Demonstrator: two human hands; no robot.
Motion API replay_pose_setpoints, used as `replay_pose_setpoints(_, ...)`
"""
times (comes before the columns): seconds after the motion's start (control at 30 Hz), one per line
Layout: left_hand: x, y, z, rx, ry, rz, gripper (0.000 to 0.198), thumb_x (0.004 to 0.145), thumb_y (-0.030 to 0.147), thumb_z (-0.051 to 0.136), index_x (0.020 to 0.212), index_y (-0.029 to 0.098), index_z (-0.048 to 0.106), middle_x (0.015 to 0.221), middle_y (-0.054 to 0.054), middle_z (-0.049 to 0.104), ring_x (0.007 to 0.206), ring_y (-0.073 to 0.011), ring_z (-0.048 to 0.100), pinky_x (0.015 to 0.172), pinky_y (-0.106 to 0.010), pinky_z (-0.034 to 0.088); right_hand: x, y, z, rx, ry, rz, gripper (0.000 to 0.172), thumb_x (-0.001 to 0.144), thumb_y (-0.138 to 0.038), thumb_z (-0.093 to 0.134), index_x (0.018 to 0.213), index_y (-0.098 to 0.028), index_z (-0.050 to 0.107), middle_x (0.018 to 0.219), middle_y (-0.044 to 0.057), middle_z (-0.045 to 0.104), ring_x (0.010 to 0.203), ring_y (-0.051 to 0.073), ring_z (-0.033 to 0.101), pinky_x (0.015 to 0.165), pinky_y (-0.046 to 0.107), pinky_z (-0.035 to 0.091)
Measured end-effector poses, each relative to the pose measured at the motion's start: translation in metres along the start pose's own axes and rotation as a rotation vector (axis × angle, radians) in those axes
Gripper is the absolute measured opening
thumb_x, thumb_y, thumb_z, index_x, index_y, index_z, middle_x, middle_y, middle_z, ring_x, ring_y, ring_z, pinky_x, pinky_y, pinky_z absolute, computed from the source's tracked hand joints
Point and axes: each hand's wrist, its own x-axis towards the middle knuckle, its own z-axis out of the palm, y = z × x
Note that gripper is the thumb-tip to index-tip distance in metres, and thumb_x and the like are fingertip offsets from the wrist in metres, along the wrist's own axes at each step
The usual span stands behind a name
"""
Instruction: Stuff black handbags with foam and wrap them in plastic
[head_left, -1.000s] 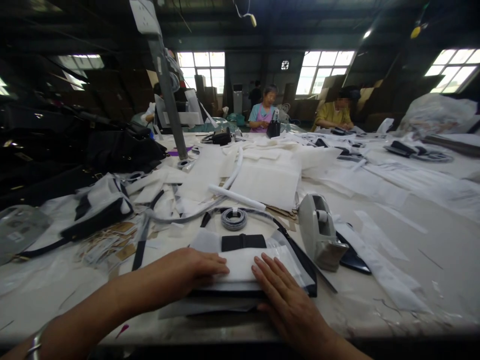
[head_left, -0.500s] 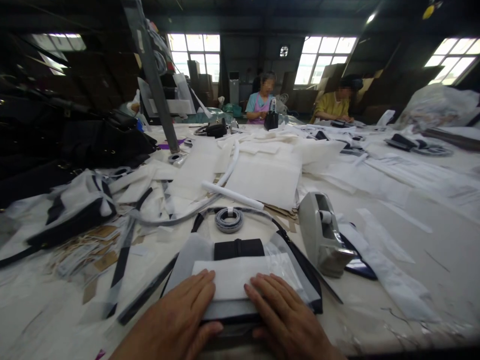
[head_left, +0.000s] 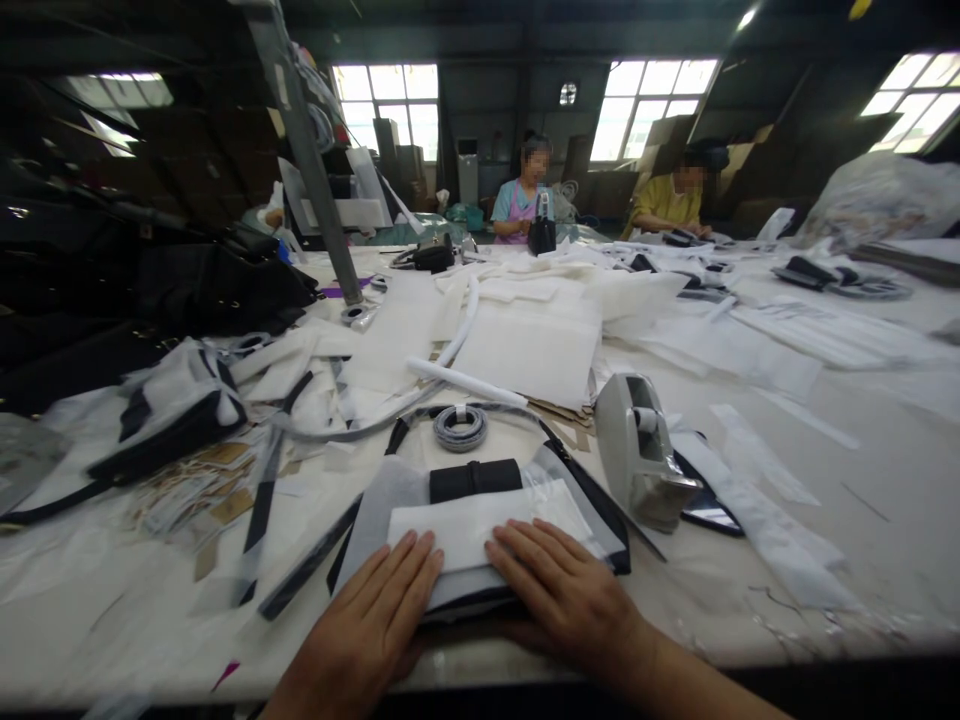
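Observation:
A dark bag (head_left: 616, 553) partly covered with white sheets lies at the table's near edge. My left hand (head_left: 379, 610) rests on its left side, fingers extended over the folded white foam sheet (head_left: 457, 530). On the right, my right hand (head_left: 562, 590) presses flat on the same sheet, fingers slightly spread. Both thumbs are mostly hidden beneath the near edge. Just beyond the sheet sits a black strap piece (head_left: 475, 481). Behind it, a coiled grey wrapped strap (head_left: 460, 428) lies inside the curve of the bag's handle.
A tape dispenser (head_left: 645, 450) stands right of the bag. Tags (head_left: 196, 490) and a wrapped dark bag (head_left: 169, 435) lie left. A metal post (head_left: 307, 160) rises behind. Two people (head_left: 523, 195) sit across the table.
The camera view has shifted slightly. My hands have moved a little up the picture, still on the white sheet; more of my right forearm shows.

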Motion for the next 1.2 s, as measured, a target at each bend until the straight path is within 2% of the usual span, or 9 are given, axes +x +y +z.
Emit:
replay_pose_setpoints(0.13,0.006,0.001,0.000,0.018,0.072,-0.001,0.047,0.086,0.018,0.047,0.131,0.009,0.056,0.132,-0.012,0.062,0.119,-0.0225,0.061,0.100,-0.033,0.050,0.008,-0.007,-0.005,0.012,-0.013,0.059,0.055,0.093,-0.043,0.058,0.135,-0.009,0.054,0.134,0.014,0.061,0.125,0.027,0.055,0.108,0.044,0.045)
replay_pose_setpoints(0.27,0.005,0.003,0.002,0.001,0.059,-0.022,0.051,0.084,0.015,0.048,0.134,0.009,0.053,0.133,-0.013,0.061,0.120,-0.0234,0.061,0.098,-0.034,0.052,0.021,-0.025,0.000,0.036,-0.135,0.115,0.075,0.084,-0.045,0.070,0.145,-0.010,0.043,0.149,0.015,0.045,0.139,0.033,0.040,0.114,0.053,0.036)
replay_pose_setpoints(0.43,0.003,0.006,0.007,-0.067,0.074,-0.089,0.052,0.081,0.014,0.051,0.133,0.007,0.053,0.131,-0.015,0.062,0.118,-0.0250,0.062,0.098,-0.036,0.053,0.035,-0.027,0.025,-0.031,0.002,0.006,0.049,0.092,-0.038,0.059,0.128,-0.005,0.057,0.132,0.017,0.062,0.125,0.034,0.054,0.104,0.048,0.046)
replay_pose_setpoints(0.53,0.004,0.007,0.004,-0.114,0.074,-0.126,0.053,0.081,0.017,0.053,0.133,0.008,0.052,0.133,-0.016,0.061,0.120,-0.0263,0.061,0.098,-0.038,0.052,0.039,-0.017,0.030,-0.061,0.038,-0.081,0.044,0.096,-0.039,0.052,0.121,-0.003,0.060,0.122,0.021,0.066,0.115,0.034,0.061,0.095,0.048,0.051)
replay_pose_setpoints(0.73,0.006,-0.005,-0.017,-0.119,-0.033,-0.164,0.059,0.085,0.017,0.057,0.142,0.014,0.043,0.141,-0.013,0.055,0.128,-0.0272,0.053,0.110,-0.046,0.041,0.058,0.004,0.008,0.027,-0.112,-0.166,0.053,0.092,-0.049,0.056,0.118,-0.003,0.059,0.115,0.021,0.067,0.109,0.032,0.062,0.089,0.043,0.052)
replay_pose_setpoints(0.83,0.003,-0.011,-0.018,-0.128,-0.005,-0.132,0.059,0.085,0.010,0.050,0.143,0.014,0.042,0.139,-0.012,0.057,0.126,-0.0244,0.055,0.107,-0.042,0.045,0.062,0.007,0.001,0.068,-0.178,-0.143,0.055,0.088,-0.050,0.061,0.119,-0.005,0.057,0.118,0.020,0.066,0.111,0.030,0.061,0.092,0.041,0.051)
replay_pose_setpoints(1.07,-0.013,0.012,0.004,-0.025,0.179,-0.120,0.061,0.091,0.005,0.041,0.150,0.017,0.033,0.131,-0.008,0.064,0.114,-0.0194,0.064,0.099,-0.029,0.051,0.031,-0.010,-0.014,0.112,-0.127,-0.047,0.057,0.096,-0.052,0.050,0.136,-0.012,0.049,0.138,0.011,0.058,0.129,0.027,0.050,0.111,0.046,0.037)
replay_pose_setpoints(1.13,-0.020,0.015,0.011,-0.056,0.187,-0.120,0.065,0.091,0.004,0.036,0.153,0.019,0.025,0.130,-0.006,0.065,0.111,-0.0182,0.067,0.098,-0.027,0.051,0.013,-0.006,-0.032,0.153,-0.015,-0.009,0.047,0.099,-0.046,0.049,0.136,-0.017,0.050,0.132,0.008,0.063,0.125,0.020,0.054,0.113,0.041,0.036)
replay_pose_setpoints(1.2,-0.026,0.014,0.020,-0.101,0.188,-0.104,0.069,0.090,0.006,0.033,0.155,0.021,0.019,0.127,-0.005,0.066,0.106,-0.0176,0.069,0.093,-0.025,0.054,-0.011,0.012,-0.054,0.171,0.151,0.178,0.033,0.099,-0.038,0.050,0.127,-0.020,0.057,0.118,0.006,0.070,0.112,0.017,0.063,0.105,0.034,0.045)
